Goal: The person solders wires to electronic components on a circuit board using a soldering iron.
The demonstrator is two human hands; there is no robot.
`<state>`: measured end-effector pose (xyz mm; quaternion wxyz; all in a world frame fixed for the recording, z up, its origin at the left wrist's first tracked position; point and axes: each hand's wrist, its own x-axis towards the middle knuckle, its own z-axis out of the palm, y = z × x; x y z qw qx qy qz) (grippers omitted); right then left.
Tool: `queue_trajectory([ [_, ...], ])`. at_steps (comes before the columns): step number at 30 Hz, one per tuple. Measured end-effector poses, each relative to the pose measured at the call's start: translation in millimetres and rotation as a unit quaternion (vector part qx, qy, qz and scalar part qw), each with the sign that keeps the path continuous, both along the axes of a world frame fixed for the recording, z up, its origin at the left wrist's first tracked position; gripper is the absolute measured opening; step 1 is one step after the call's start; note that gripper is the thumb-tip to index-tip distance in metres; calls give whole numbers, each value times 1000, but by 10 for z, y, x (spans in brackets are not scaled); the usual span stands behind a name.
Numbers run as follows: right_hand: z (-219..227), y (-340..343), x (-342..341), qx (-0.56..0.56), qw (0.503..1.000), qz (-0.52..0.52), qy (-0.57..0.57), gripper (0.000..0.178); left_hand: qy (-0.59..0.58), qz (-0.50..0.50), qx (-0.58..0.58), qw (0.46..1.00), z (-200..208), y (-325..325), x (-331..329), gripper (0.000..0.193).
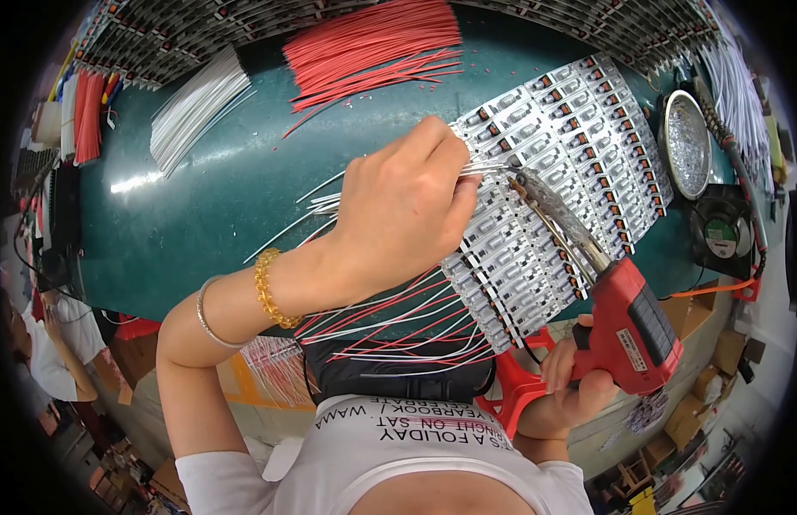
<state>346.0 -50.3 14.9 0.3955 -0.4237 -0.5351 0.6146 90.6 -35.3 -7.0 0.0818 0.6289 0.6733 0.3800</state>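
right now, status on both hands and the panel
Left hand pinching white wires. Right hand holding red soldering gun, tip near wire ends. Board panel beneath. Red and white wires along its near-left edge.

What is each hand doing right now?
Left hand: closed, pinching white wires.
Right hand: closed, holding the red soldering gun.

One soldering gun (632, 330), two bracelets (265, 290)

Smooth plastic soldering-gun housing (634, 322) (rough metal barrel (556, 208)), glossy tabletop (167, 232).
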Motion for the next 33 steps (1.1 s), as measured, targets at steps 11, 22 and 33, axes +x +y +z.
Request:
queue_trajectory([
  [11,14,-20,-40,-3,1000,-14,-13,88,6,0,-3,1000,0,-3,12,13],
  [22,13,-23,-77,11,999,-12,-33,92,6,6,3,1000,9,0,5,12],
  [33,49,157,34,151,976,-156,-17,92,-2,11,-12,1000,39,-19,9,13],
])
